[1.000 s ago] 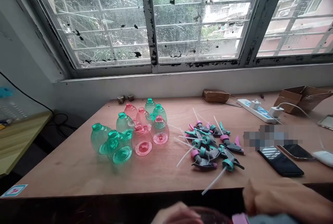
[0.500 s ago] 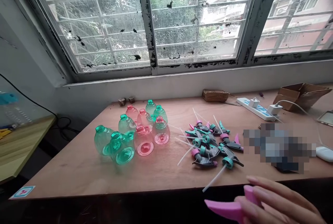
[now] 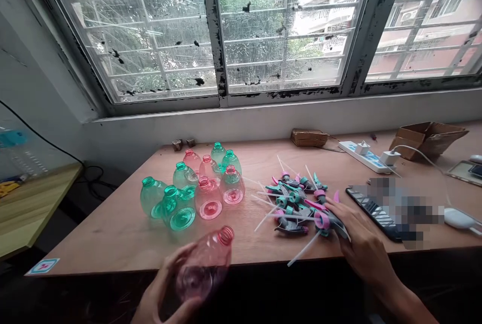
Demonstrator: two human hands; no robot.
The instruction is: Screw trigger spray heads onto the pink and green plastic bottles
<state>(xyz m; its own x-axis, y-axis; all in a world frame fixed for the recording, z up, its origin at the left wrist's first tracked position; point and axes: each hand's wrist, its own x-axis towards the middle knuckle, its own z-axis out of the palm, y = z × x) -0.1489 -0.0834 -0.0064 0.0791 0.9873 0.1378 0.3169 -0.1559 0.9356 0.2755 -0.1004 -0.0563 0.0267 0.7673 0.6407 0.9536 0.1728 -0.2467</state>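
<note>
My left hand (image 3: 163,289) is wrapped round a clear pink bottle (image 3: 205,266), tilted with its uncapped neck up and to the right, just in front of the table edge. Over the right side of the trigger sprayer pile, my right hand (image 3: 359,236) has its fingers on a trigger sprayer (image 3: 322,219) with a pink collar and pink lever. That sprayer's thin white tube points left across the pile. More sprayers (image 3: 291,196), grey with green or pink parts, lie heaped under and beside it. Several green bottles (image 3: 181,213) and pink bottles (image 3: 209,201) stand uncapped to the left.
A black phone (image 3: 372,213) lies right of my right hand, beside a blurred-out patch. Farther back are a white power strip (image 3: 367,157), an open cardboard box (image 3: 425,142) and a small brown packet (image 3: 309,137). A white mouse-like object (image 3: 457,218) sits at the right.
My right hand has moved from the lower right, below the table edge, onto the sprayer pile. My left hand has come into view from below, holding a pink bottle.
</note>
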